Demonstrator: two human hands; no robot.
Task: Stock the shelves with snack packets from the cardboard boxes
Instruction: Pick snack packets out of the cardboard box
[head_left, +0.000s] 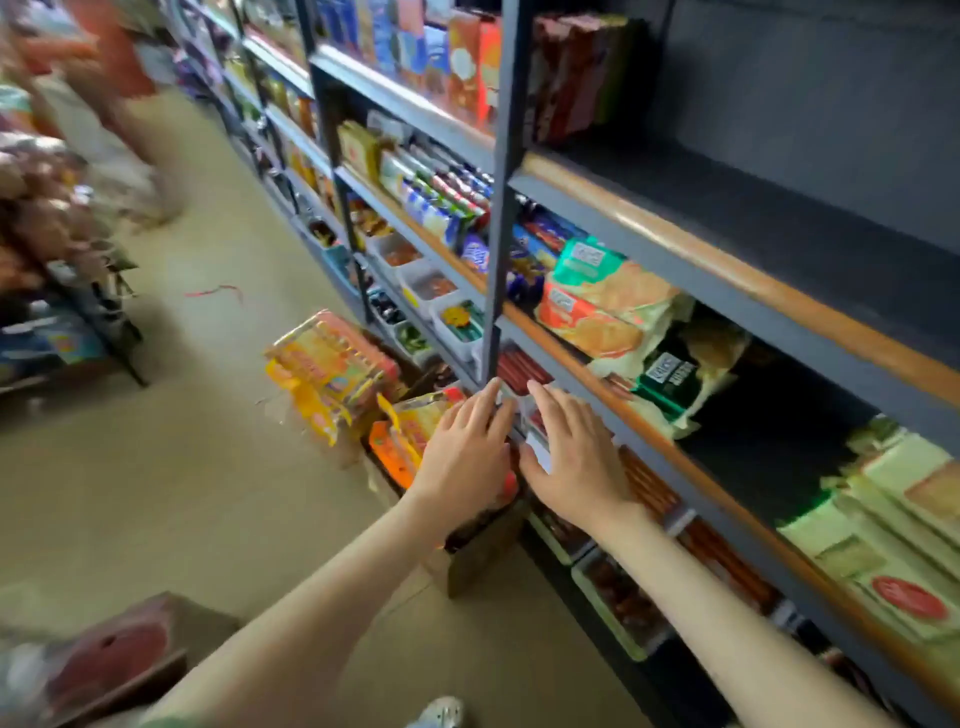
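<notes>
Head view: left hand (467, 447) and right hand (576, 452) are low at the shelving (501, 208), grip spread flat on both, probably nudging the red snack packets (522, 370) into line, with the cardboard box (480, 551) just below on the floor.

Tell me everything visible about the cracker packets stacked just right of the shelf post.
The cracker packets are two glossy plastic wrappers printed with pale crackers, the upper labelled green, the lower orange. They lie stacked, tilted toward the aisle, on the wood-edged shelf, near the post, above a crumpled dark green packet. Lettering is too blurred to read.
</notes>
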